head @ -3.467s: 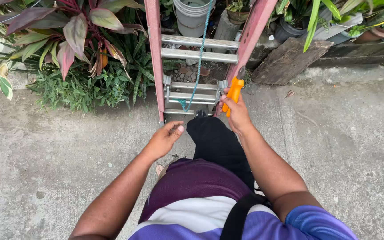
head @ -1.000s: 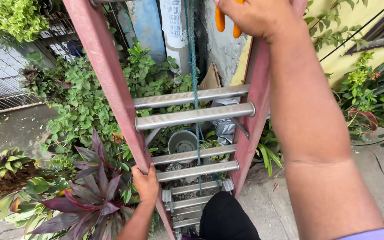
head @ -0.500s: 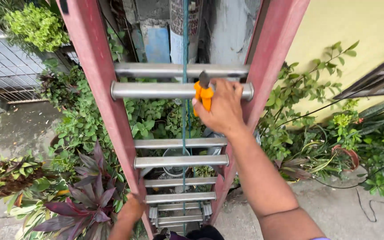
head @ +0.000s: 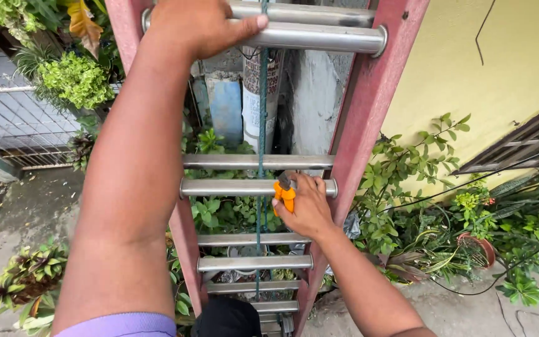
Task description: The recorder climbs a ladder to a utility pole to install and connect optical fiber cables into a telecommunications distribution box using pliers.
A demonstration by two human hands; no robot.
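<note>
Pliers point(head: 284, 195) with orange handles sit clamped in the right hand point(head: 305, 206), whose fingers point(head: 299, 183) wrap both the tool and a silver rung point(head: 229, 187) midway up a red-railed ladder point(head: 369, 118). Higher up, the left hand point(head: 201, 25) is closed around the top visible rung point(head: 319, 37), thumb hooked under the bar. A green rope point(head: 261, 125) hangs down between the rails, passing just beside the pliers. Behind the ladder stand a grey concrete post point(head: 310, 106) and a white pipe point(head: 254, 100). Leafy plants point(head: 407, 187) crowd the ground below, with a terracotta pot point(head: 478, 246) to the right beside a yellow wall point(head: 500, 68) and a wire fence point(head: 14, 125) to the left.
</note>
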